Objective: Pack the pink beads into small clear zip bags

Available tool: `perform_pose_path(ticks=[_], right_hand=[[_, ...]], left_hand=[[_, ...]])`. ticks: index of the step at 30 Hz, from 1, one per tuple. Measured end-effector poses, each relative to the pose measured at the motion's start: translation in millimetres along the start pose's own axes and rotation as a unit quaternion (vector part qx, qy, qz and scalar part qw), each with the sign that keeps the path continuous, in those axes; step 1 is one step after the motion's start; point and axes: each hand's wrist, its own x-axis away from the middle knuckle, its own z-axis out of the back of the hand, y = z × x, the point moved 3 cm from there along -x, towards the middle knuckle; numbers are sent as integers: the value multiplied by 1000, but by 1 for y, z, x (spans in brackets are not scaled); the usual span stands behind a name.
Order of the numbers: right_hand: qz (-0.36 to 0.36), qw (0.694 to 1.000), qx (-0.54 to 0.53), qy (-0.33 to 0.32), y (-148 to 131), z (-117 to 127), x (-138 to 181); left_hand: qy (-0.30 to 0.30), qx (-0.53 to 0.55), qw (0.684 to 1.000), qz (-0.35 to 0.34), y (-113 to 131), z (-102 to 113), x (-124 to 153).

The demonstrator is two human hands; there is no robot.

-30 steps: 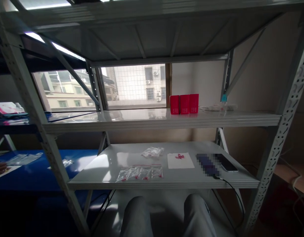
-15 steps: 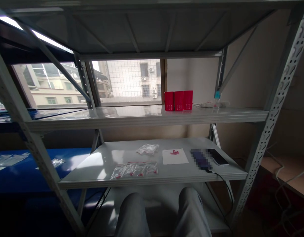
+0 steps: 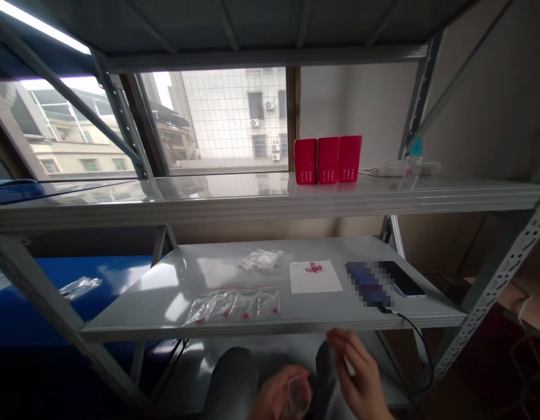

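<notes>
Head view: low in the frame, above the lap, the left hand [image 3: 282,398] pinches a small clear bag [image 3: 297,396] (blurred), while the right hand [image 3: 359,376] hovers just beside it, fingers loosely spread — holding nothing. On the grey shelf [image 3: 173,291] lie 4 filled bags [image 3: 234,304], a paper sheet [image 3: 315,277] with pink beads [image 3: 314,268], and a phone [image 3: 401,279].

Grey trousers [image 3: 234,379] cover both knees; the hands are bare.

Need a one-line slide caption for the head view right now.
Both hands, left hand on a clear bag and right hand, below a shelf of bagged pink beads.
</notes>
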Motion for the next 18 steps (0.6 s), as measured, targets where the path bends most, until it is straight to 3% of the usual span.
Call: perform_pose_path(ticks=[4, 8, 11, 18], right_hand=[[-36, 994, 97, 24, 64, -5, -106], [-50, 979, 179, -78, 112, -34, -157], [-41, 974, 191, -118, 125, -47, -158], [-29, 934, 268, -237, 126, -54, -146]], left_hand=[[44, 43, 985, -161, 49, 2, -95], [166, 41, 969, -177, 58, 5, -163], [216, 37, 963, -154, 45, 8, -179], [220, 30, 965, -141, 33, 9, -169]])
